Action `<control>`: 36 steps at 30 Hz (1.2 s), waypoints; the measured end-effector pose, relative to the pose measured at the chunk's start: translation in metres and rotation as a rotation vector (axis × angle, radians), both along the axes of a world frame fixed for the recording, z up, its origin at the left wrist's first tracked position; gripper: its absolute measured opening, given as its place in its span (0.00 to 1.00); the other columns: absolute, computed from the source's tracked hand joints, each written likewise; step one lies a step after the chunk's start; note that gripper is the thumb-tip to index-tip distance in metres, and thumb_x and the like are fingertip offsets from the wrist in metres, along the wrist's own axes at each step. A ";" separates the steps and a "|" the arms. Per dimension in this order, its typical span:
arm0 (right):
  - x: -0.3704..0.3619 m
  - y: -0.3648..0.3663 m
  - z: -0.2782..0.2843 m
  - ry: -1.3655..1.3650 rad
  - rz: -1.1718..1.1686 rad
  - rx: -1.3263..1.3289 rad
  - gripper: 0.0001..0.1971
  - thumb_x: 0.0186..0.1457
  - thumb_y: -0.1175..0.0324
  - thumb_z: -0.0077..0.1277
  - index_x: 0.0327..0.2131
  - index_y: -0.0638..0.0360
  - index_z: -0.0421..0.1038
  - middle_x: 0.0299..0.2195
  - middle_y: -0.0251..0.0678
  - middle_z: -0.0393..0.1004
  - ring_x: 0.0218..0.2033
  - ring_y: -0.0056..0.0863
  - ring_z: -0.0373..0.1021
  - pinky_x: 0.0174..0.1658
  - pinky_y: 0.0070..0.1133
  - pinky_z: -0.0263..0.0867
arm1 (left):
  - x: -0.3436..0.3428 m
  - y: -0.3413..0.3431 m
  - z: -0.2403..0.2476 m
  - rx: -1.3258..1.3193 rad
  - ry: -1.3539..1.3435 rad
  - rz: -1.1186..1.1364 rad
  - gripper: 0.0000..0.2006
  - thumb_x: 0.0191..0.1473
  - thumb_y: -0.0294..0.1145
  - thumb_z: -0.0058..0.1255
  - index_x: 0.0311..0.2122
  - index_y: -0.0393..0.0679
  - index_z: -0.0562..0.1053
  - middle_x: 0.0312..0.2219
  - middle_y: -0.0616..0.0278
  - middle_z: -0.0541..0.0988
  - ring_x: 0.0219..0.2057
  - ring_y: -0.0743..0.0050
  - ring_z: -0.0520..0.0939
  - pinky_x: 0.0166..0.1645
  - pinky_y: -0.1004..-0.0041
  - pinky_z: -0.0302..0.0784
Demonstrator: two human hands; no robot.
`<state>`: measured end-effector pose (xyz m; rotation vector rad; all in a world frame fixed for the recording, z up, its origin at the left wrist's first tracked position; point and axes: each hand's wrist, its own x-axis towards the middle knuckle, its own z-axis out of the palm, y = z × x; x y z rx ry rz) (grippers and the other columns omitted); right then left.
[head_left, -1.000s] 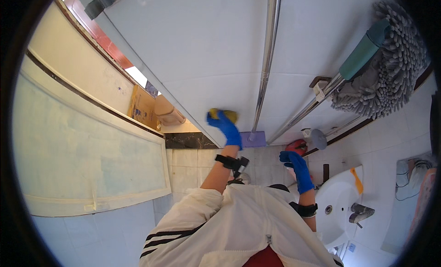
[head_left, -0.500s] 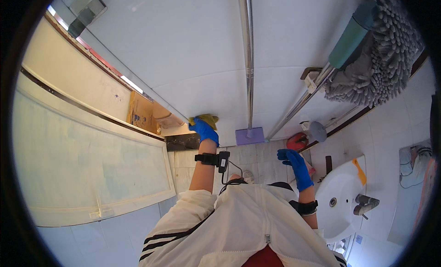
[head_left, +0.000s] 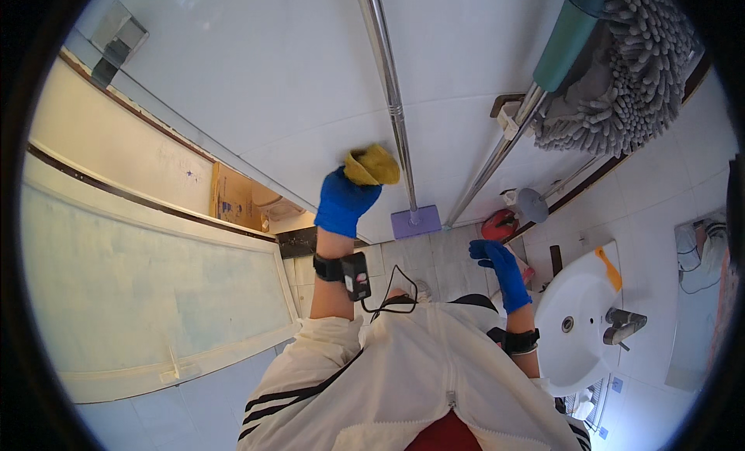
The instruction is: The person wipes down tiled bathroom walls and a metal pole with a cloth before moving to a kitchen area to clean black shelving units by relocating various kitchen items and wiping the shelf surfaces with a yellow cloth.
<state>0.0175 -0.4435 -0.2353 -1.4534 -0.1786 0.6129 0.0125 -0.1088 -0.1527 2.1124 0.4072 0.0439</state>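
A yellow cloth is gripped in my left hand, which wears a blue rubber glove and is closed round it. I have the cloth raised at the white wall, just left of a metal pole with a flat purple head. Whether the cloth presses on the wall is hard to tell. My right hand, gloved in blue too, hangs beside the white washbasin. Its fingers are stretched out and nothing is in them.
A grey shaggy mop with a green and metal handle hangs on the wall at the right. Below it are a plunger-like grey disc and a red object. A pale door stands at left, near a cardboard box.
My left hand has lifted the cloth up and to the right, away from the wall's left edge toward the pole. My right hand has hardly moved. The whole view has shifted slightly.
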 end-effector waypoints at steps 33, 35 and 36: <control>-0.026 0.006 0.121 -0.783 -0.180 -0.240 0.12 0.44 0.76 0.56 0.20 0.60 0.59 0.19 0.31 0.61 0.20 0.20 0.58 0.25 0.19 0.56 | -0.118 -0.011 -0.025 0.348 -0.324 0.151 0.16 0.43 0.30 0.55 0.40 0.38 0.71 0.37 0.57 0.77 0.38 0.68 0.77 0.43 0.75 0.72; -0.023 -0.010 0.144 -1.095 -0.207 -0.256 0.15 0.41 0.77 0.56 0.17 0.59 0.57 0.17 0.33 0.59 0.18 0.26 0.57 0.22 0.22 0.52 | -0.123 -0.031 -0.012 0.140 -0.255 0.136 0.16 0.42 0.29 0.55 0.40 0.39 0.71 0.36 0.58 0.77 0.37 0.69 0.78 0.42 0.75 0.73; -0.026 -0.018 0.170 -1.396 -0.236 -0.398 0.11 0.39 0.78 0.56 0.18 0.57 0.62 0.20 0.34 0.65 0.21 0.33 0.62 0.26 0.23 0.58 | -0.127 -0.030 -0.019 0.140 -0.271 0.170 0.16 0.42 0.29 0.55 0.39 0.39 0.71 0.35 0.58 0.77 0.37 0.70 0.78 0.42 0.75 0.73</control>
